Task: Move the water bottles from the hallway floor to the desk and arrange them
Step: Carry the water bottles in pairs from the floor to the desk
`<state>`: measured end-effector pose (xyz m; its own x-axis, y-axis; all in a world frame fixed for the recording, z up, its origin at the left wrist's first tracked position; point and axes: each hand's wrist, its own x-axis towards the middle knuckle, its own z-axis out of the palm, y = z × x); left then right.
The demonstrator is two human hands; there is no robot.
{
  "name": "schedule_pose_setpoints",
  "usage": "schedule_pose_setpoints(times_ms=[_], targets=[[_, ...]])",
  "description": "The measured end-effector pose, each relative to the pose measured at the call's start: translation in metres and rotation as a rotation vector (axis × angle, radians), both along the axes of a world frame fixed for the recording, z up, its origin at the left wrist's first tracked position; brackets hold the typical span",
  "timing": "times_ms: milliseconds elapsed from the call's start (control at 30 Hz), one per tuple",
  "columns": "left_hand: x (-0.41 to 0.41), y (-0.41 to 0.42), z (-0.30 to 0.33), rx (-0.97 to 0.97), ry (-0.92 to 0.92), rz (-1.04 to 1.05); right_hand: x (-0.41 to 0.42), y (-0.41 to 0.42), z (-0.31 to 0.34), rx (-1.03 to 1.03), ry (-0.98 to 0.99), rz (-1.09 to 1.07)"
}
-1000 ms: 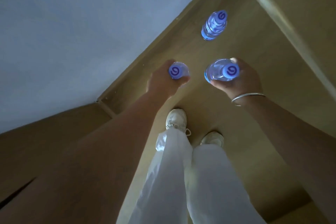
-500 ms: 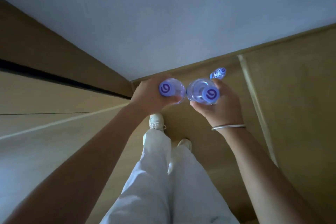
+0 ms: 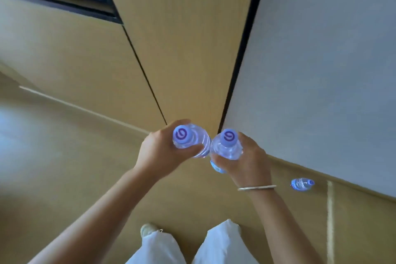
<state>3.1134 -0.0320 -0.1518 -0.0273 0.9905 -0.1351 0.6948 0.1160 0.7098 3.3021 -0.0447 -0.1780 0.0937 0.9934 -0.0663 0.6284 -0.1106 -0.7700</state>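
Each hand, left hand (image 3: 162,152) and right hand (image 3: 246,161), wraps one clear plastic purple-capped water bottle: left bottle (image 3: 190,141), right bottle (image 3: 227,146). Mid-frame they touch; best carry them upright, firmly.

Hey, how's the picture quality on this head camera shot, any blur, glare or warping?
Head view: wide-angle warping bends the wall panels; the left edge of the floor is smeared and washed out; the caps on the bottles in the left hand and right hand stay readable; the bottle on the floor is soft.
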Motion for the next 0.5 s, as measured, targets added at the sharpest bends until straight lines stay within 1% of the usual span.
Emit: schedule_pose_setpoints(times_ms=[200,300,500], targets=[[-0.142,-0.045,0.030,0.107,-0.025,0.340,-0.135,0.002,0.022,-0.024,0.072,0.204],[-0.210,-0.062,0.040,0.111,0.027,0.405,-0.205,0.006,0.032,0.001,0.122,0.310],[-0.316,-0.079,0.054,0.065,0.152,0.518,-0.333,0.016,0.052,-0.018,0.138,0.509]])
